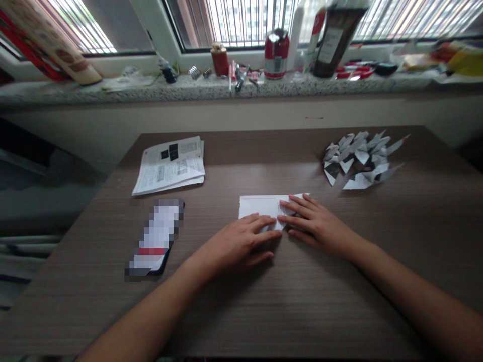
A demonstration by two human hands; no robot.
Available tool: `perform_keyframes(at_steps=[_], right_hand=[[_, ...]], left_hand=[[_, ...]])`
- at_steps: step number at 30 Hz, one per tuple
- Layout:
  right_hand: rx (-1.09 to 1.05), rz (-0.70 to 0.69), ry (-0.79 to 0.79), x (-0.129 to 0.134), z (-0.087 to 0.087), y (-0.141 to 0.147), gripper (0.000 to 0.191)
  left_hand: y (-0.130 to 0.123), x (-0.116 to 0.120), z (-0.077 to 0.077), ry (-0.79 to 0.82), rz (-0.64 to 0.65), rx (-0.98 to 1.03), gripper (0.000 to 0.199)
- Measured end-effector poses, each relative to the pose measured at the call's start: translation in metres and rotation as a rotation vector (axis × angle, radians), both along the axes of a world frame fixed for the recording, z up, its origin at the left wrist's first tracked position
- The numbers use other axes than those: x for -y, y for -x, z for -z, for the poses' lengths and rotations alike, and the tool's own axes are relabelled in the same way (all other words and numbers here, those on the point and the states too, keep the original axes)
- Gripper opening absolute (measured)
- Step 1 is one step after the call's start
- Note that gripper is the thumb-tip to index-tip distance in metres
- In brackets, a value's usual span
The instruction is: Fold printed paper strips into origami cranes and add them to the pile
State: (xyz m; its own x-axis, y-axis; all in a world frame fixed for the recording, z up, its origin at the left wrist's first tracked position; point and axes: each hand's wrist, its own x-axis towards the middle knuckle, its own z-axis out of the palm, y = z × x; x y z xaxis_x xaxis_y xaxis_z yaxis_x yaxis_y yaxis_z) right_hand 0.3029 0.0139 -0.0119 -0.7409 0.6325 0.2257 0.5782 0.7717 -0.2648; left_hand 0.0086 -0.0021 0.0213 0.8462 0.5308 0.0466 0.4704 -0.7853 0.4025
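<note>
I'm watching the left hand and right hand resting loose-fingered, gripping nothing, on the white paper near frame centre, where uneven pressure is risking a slip and crooked crease.

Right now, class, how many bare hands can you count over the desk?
2: the left hand at the near edge of the white paper, the right hand at its right end.

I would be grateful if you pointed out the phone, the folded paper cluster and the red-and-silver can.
Phone (pixel 156 234): head view, middle of its screen.
Folded paper cluster (pixel 361 179): head view, front edge pieces.
Red-and-silver can (pixel 276 54): head view, middle of its side.
</note>
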Motion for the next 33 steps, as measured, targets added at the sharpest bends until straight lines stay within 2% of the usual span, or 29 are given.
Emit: perform_keyframes(at_steps=[8, 12, 17, 22, 27, 33], right_hand=[[-0.023, 0.033, 0.016, 0.003, -0.002, 0.002, 0.042], [-0.135, 0.142, 0.059, 0.005, 0.002, 0.012, 0.028], [-0.251, 0.246, 0.030, 0.004, 0.009, 0.025, 0.013], [-0.255, 0.250, 0.026, 0.004, 0.011, 0.026, 0.011], [-0.257, 0.242, 0.005, 0.004, 0.011, 0.026, 0.011], [-0.260, 0.242, -0.005, 0.005, 0.012, 0.026, 0.011]], left_hand=[[-0.002, 0.002, -0.001, -0.002, -0.025, -0.016, 0.053], [-0.002, 0.003, -0.002, -0.008, -0.024, -0.015, 0.053], [0.002, -0.001, 0.000, 0.011, -0.014, 0.033, 0.054], [0.008, -0.007, -0.002, 0.091, 0.024, 0.109, 0.040], [0.009, -0.009, -0.004, 0.112, 0.016, 0.115, 0.036], [0.005, -0.006, 0.000, 0.040, 0.021, 0.095, 0.049]])
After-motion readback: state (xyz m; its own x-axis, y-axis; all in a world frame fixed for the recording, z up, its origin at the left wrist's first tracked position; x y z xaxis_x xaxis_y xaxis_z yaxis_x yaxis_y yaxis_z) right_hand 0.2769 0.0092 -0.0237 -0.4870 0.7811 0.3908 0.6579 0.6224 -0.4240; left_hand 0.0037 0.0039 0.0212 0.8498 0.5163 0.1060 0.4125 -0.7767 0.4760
